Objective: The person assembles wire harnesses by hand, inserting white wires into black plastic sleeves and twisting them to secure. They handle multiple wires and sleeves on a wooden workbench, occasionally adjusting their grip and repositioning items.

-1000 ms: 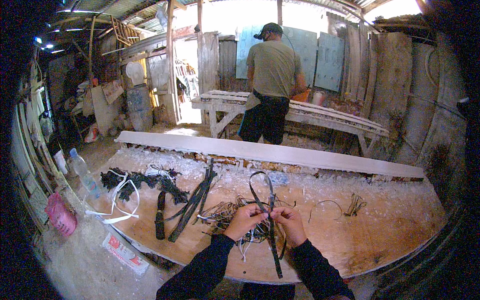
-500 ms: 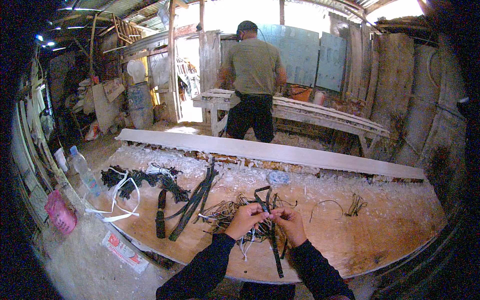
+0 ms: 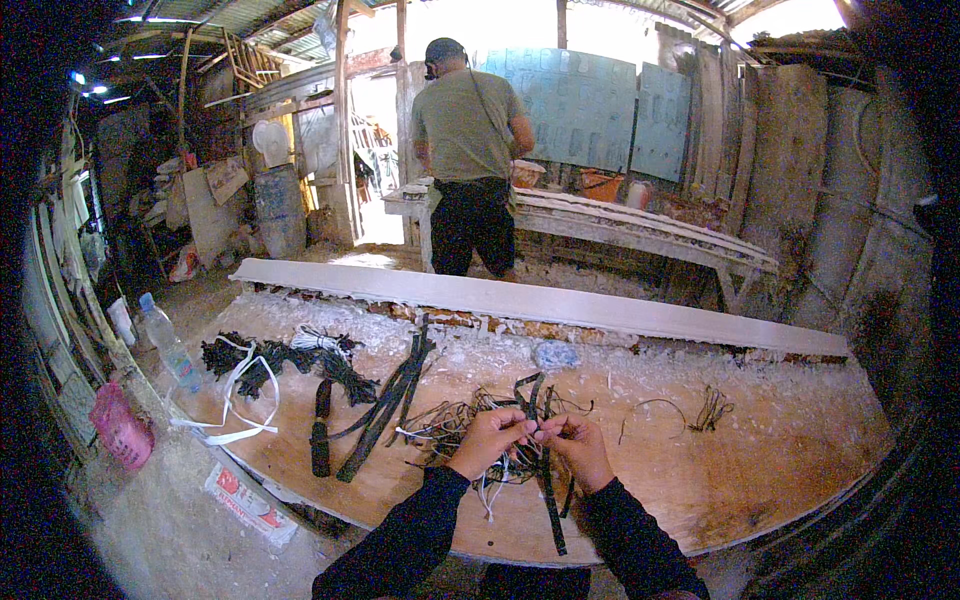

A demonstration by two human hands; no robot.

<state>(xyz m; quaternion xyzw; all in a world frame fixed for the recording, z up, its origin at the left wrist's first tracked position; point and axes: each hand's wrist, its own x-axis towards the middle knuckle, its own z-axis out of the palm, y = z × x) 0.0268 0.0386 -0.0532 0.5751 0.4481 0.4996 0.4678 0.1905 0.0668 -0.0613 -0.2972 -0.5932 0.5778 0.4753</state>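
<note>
Close together over the middle of the board, my left hand [image 3: 490, 440] and my right hand [image 3: 578, 448] each pinch thumb against fingers on a long black strip [image 3: 553, 510]. Its upper part loops above my fingertips, and a flat end hangs down toward the board's front edge. Exactly where each fingertip grips is too small to make out. Beneath my hands spreads a tangled pile of thin dark cords [image 3: 440, 430] with some white ends. To its left lie several long black strips [image 3: 385, 410] and a black rolled piece [image 3: 321, 430].
Farther left are a dark cord bundle [image 3: 345, 375], a white strap [image 3: 240, 433] and a plastic bottle [image 3: 170, 343]. Loose cords [image 3: 711, 410] lie right. A long white ledge [image 3: 540, 305] borders the board's far side. Beyond it, a person [image 3: 465, 130] stands at a bench [image 3: 640, 225].
My fingertips have drawn slightly apart on the strip; my arms stay in place. The person at the bench has shifted left, uncovering a container on it.
</note>
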